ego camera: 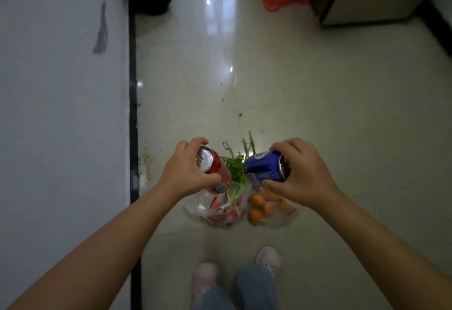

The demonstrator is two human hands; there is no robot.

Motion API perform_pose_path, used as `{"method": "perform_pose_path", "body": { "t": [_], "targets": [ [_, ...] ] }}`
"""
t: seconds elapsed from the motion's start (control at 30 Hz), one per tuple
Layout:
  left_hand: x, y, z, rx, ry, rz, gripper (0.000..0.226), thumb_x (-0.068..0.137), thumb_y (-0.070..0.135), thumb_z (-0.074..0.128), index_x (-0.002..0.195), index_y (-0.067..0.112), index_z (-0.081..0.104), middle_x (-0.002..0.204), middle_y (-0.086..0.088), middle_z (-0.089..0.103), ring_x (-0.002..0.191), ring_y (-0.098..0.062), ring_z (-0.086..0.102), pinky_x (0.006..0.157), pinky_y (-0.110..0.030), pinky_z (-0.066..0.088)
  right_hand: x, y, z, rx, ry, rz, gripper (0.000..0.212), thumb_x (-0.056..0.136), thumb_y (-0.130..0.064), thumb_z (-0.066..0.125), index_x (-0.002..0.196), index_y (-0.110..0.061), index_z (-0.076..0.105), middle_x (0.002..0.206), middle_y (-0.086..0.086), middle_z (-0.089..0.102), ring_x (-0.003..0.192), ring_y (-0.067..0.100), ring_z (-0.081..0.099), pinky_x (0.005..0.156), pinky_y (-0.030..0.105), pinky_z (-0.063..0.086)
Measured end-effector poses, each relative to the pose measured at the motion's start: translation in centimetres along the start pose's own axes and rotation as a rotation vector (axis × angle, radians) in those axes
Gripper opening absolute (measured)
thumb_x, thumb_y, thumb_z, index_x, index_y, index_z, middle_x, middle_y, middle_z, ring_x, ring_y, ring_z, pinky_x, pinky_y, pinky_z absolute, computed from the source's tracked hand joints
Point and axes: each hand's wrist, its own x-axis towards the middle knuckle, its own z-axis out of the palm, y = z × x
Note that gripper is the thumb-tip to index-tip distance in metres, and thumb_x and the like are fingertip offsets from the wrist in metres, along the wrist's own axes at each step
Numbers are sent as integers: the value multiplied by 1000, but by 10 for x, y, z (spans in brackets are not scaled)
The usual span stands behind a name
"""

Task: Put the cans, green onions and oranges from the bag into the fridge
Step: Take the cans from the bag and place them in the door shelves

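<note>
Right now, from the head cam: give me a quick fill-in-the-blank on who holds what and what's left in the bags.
1. The left hand grips the ____ can.
2. The right hand grips the ____ can.
3. The oranges lie in a clear ____ on the floor.
4. Between the cans lie the green ____.

Missing words: red; blue; bag; onions

Dim, flat indoor light; bright glare streaks down the glossy floor (pixel 221 28) from the far end; soft shadows lie under the near shoes (pixel 268 258), themselves blurred; wide-angle bending curves the left wall (pixel 61 114) and its dark baseboard (pixel 133 114); edges go soft.
</note>
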Motion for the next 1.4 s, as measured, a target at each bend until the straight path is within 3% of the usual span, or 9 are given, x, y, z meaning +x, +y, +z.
{"method": "perform_pose_path", "body": {
  "t": [0.07, 0.17, 0.3, 0.6, 0.83, 0.97, 1.07, 1.2, 1.4],
  "targets": [
    [-16, 50, -36, 17, -28, 58, 94, 36, 50, 57, 126, 22, 47, 104, 1, 40, 92, -16, 48, 83, -26, 47, -9, -16, -58, -6, 36, 15, 56, 52, -19, 84, 103, -5, 64, 96, 14, 62, 86, 32, 57, 72, 26, 36],
    [-34, 130, -81, 101, -67, 205, 77, 50, 41, 66, 121, 19, 48, 104, 0, 39, 94, -19, 49, 82, -26, 48, -21, -34, -144, -27, 145, 33, 58, 56, -20, 84, 108, -4, 63, 102, 14, 62, 93, 31, 56, 76, 25, 34],
    [-50, 236, -114, 131, 32, 409, 64, 67, 25, 77, 122, 16, 46, 106, 0, 35, 94, -16, 44, 81, -23, 43, -41, -33, -247, -36, 267, 108, 61, 63, -25, 81, 117, -9, 58, 111, 8, 59, 101, 23, 53, 81, 22, 34],
    [-37, 476, -86, 58, 156, 741, 56, 63, 31, 76, 108, 17, 45, 100, 1, 50, 93, -20, 53, 87, -43, 55, -71, 79, -443, -63, 569, 210, 61, 62, -15, 82, 117, -7, 57, 113, 10, 60, 90, 11, 46, 80, 22, 39],
    [7, 665, -27, -41, 333, 776, 72, 54, 38, 67, 118, 11, 45, 100, -1, 50, 90, -21, 50, 84, -40, 55, -37, 227, -593, -167, 622, 87, 62, 60, -15, 81, 118, -9, 58, 117, 9, 58, 91, 9, 43, 70, 10, 33],
    [54, 749, -15, 18, 399, 813, 61, 69, 25, 78, 119, 12, 45, 111, -6, 56, 92, -18, 50, 77, -33, 52, 5, 288, -660, -163, 664, 21, 63, 61, -15, 81, 120, -10, 58, 118, 8, 55, 93, 7, 41, 77, 19, 35],
    [100, 805, -20, 66, 466, 832, 61, 71, 26, 77, 120, 13, 44, 104, -1, 50, 90, -16, 48, 67, -22, 42, 53, 328, -703, -126, 722, -32, 64, 61, -14, 82, 120, -10, 58, 118, 8, 53, 94, 7, 42, 78, 19, 35],
    [173, 873, -33, 79, 557, 836, 60, 70, 26, 76, 118, 14, 43, 100, 1, 47, 92, -18, 50, 69, -26, 45, 127, 378, -752, -93, 790, -115, 64, 60, -13, 83, 119, -9, 58, 118, 9, 52, 97, 8, 43, 80, 19, 37],
    [278, 967, -71, 60, 660, 833, 61, 70, 26, 76, 120, 15, 43, 102, 4, 45, 95, -16, 47, 73, -26, 45, 241, 440, -833, -79, 813, -235, 64, 60, -12, 84, 118, -7, 59, 107, 0, 44, 97, 8, 43, 72, -4, 34]
  ]
}}
